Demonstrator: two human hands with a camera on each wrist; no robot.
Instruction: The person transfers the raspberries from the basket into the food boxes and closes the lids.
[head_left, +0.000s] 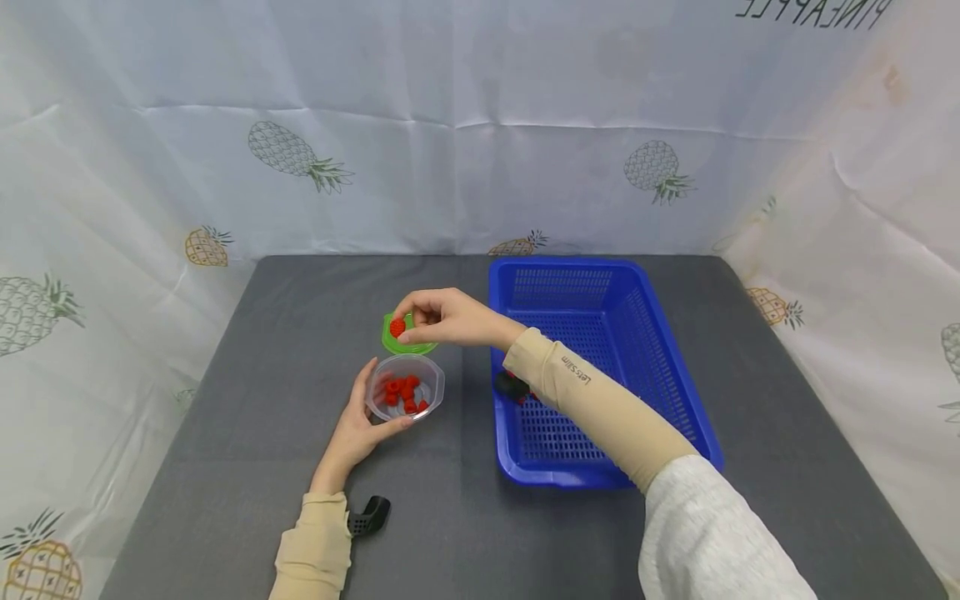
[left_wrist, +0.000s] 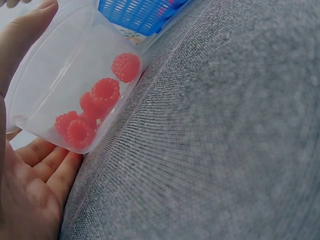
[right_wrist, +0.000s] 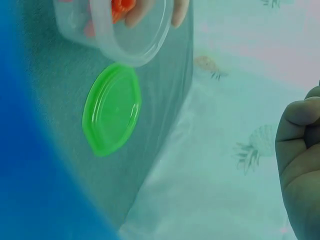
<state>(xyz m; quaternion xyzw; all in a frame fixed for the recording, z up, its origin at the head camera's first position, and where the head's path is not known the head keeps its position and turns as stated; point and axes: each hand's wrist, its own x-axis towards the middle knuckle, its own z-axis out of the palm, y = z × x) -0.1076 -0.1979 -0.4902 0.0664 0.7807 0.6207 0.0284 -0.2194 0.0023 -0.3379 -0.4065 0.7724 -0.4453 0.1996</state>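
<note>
My left hand (head_left: 358, 433) holds a clear plastic tub (head_left: 373, 408) by its side, fingers along the far left wall and thumb at the near side. Several red raspberries (left_wrist: 105, 93) lie on the tub's bottom. My right hand (head_left: 450, 319) pinches one raspberry (head_left: 397, 327) between thumb and fingertips, just above the green lid (head_left: 422, 345) in the head view. That lid lies on the table behind the tub, with bare green surface showing in the right wrist view. There the right hand's curled fingers (right_wrist: 302, 135) show at the right edge, and the held raspberry is hidden.
A blue plastic basket (head_left: 678, 400) stands on the right under my right forearm, with some red pieces (head_left: 534, 395) partly hidden at its left side. Dark grey cloth (head_left: 247, 433) covers the table. A pineapple-print curtain (head_left: 450, 183) hangs behind and along the sides.
</note>
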